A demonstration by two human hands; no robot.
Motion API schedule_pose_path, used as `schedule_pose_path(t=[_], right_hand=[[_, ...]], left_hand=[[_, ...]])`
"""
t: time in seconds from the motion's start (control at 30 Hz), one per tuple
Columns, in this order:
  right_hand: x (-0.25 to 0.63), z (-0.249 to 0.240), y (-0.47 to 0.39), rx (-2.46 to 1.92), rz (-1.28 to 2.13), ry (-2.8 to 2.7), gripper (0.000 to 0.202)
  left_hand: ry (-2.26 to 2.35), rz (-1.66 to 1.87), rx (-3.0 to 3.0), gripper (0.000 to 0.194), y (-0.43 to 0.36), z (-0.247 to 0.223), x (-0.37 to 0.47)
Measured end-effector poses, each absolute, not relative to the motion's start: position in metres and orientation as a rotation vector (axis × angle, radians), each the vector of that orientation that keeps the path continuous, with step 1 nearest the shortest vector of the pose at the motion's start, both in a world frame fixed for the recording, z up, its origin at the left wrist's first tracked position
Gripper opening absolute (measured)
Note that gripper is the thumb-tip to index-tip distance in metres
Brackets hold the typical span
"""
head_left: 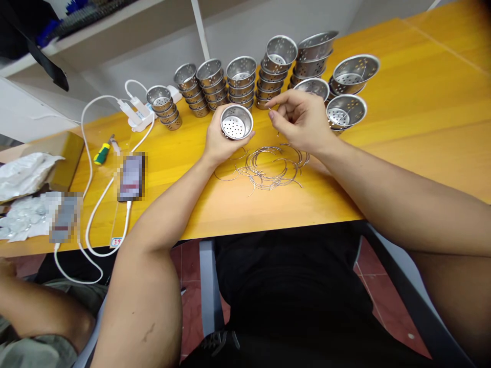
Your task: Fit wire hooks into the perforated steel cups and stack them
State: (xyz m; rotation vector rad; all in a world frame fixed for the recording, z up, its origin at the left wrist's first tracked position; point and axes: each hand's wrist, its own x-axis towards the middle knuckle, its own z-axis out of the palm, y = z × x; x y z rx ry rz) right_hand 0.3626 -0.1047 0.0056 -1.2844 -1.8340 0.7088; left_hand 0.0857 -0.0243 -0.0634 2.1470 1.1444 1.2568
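My left hand (219,137) is wrapped round a perforated metal cup (237,124), its open top facing me. Just right of it, my right hand (301,120) pinches a thin piece of wire (270,109) between thumb and forefinger; most of the wire is hidden by the fingers. Below both hands a loose heap of curved metal wires (268,168) lies on the yellow table. Behind my hands stand several stacks of perforated cups (241,76). Beside my right wrist are more cups (346,112), some with a wire across the opening.
A power strip (141,120) with white cables stands at the back left. Nearer lie a green-and-yellow screwdriver (102,153) and two phones (131,176) on charging cables. Plastic bags (26,176) and a cardboard box (69,153) sit far left. Another person's arm (42,306) shows at lower left.
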Motion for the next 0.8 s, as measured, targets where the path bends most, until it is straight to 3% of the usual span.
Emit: schedule_pose_path(t=[0.57,0.8], right_hand=[[0.359,-0.001,-0.098,-1.358,0.632,-1.824,0.078],[0.353,0.0,-0.098,-1.419,0.525,-1.975,0.085]], left_hand=[[1.067,1.189,2.107,0.092,-0.015,-0.081,0.09],[1.035,1.156,2.095,0.095,-0.013,-0.087,0.091]])
